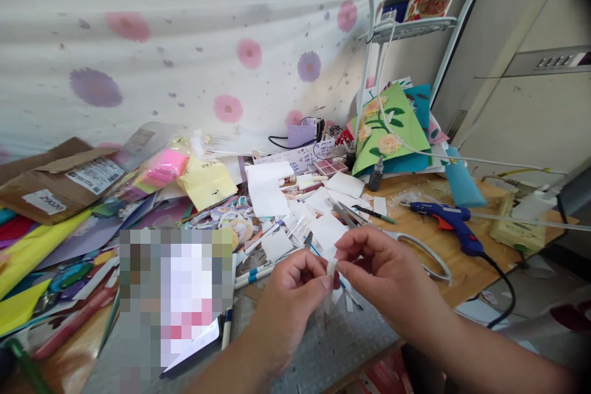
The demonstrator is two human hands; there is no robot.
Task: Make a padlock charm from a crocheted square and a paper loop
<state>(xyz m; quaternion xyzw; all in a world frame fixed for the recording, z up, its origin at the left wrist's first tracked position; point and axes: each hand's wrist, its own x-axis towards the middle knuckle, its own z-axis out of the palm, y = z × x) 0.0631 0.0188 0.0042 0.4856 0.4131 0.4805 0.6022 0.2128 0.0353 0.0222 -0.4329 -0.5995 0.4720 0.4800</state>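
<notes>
Both of my hands meet over the front of the grey cutting mat [341,335]. My left hand [300,286] pinches a small whitish strip [331,268] between thumb and forefinger. From the other side my right hand [376,268] grips the same strip with thumb and fingertips. It looks like paper or tape, but its exact kind is too small to tell. Just behind the hands lie white paper scraps [327,231] and a pair of scissors [422,252], its handle loop to the right of my right hand.
A blue hot glue gun [446,218] lies on the wooden table at right, its black cord trailing off the edge. At left are a partly blurred tablet or phone [194,345], a cardboard parcel [60,178] and coloured paper. A metal rack [415,28] stands behind.
</notes>
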